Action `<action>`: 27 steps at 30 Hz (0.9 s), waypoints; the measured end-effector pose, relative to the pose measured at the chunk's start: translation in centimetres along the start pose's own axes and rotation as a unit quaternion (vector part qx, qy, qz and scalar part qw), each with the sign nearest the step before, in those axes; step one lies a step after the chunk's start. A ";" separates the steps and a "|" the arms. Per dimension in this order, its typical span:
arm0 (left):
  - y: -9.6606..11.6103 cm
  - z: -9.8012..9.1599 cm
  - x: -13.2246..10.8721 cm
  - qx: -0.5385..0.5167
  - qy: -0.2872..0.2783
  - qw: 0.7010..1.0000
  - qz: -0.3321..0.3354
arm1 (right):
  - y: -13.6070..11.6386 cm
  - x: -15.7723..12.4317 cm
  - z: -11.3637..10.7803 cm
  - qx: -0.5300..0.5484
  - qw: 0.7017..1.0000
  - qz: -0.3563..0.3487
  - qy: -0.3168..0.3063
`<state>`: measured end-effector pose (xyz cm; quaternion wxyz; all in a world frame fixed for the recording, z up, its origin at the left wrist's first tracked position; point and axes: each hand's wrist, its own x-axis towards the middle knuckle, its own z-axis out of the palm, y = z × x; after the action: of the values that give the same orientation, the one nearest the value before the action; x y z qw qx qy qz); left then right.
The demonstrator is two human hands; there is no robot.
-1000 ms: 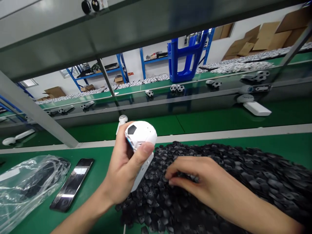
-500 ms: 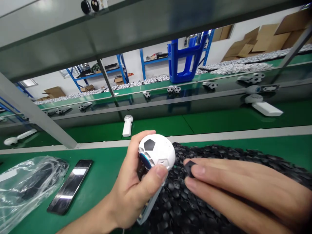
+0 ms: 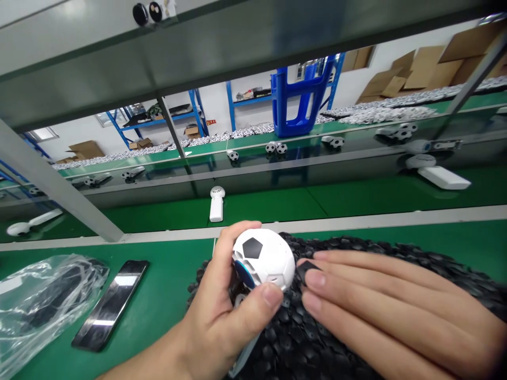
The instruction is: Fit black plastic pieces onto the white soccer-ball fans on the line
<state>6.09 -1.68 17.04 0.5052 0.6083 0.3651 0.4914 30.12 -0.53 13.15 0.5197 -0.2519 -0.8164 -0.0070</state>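
My left hand [image 3: 222,311] grips a white handheld fan whose head is shaped like a football [image 3: 264,257], with one black pentagon patch on top; its handle runs down behind my palm. My right hand [image 3: 380,306] lies beside it with the fingers close together, pinching a small black pentagon piece [image 3: 306,270] at the fingertips, right against the ball's side. Both hands hover over a big heap of the same black pieces [image 3: 415,264] on the green table.
A dark phone [image 3: 111,305] and a crumpled clear plastic bag [image 3: 35,301] lie at the left. A white fan [image 3: 216,203] lies on the green belt beyond the table edge. More football fans sit on the farther belt, with a blue plastic stool [image 3: 301,95] behind.
My right hand picked a black piece out of the heap and carried it up to the ball. My left hand shifted the fan right and turned it slightly.
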 end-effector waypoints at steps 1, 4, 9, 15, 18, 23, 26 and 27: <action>0.0 0.0 0.0 0.000 0.000 1.000 -0.001 | 0.2 0.2 0.0 -0.024 0.999 -0.030 -0.017; -0.1 0.0 -0.1 0.017 0.011 1.000 -0.021 | 0.2 0.3 0.3 -0.015 1.000 -0.019 -0.013; 0.1 -0.2 -0.2 0.063 0.028 0.995 -0.074 | -0.3 0.4 1.5 0.006 0.998 0.032 0.057; 0.6 0.1 0.1 0.074 0.002 0.994 -0.077 | 1.6 3.0 0.5 0.067 0.997 -0.024 -0.027; 0.7 0.3 0.2 0.086 0.007 0.993 -0.086 | 1.7 3.9 0.3 0.120 0.991 -0.015 -0.064; 0.6 0.4 0.2 0.106 -0.003 0.991 -0.085 | 0.3 4.0 1.3 0.178 0.978 0.104 0.015; 0.7 0.4 0.3 0.104 -0.013 0.991 -0.084 | -0.1 3.9 1.8 0.201 0.968 0.144 0.034; 0.8 0.4 0.4 0.102 -0.014 0.991 -0.085 | -0.1 3.9 1.9 0.207 0.966 0.149 0.033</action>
<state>6.56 -1.63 17.88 0.4855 0.6302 0.4563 0.3986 27.21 1.49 15.59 0.5822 -0.2576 -0.7357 0.2311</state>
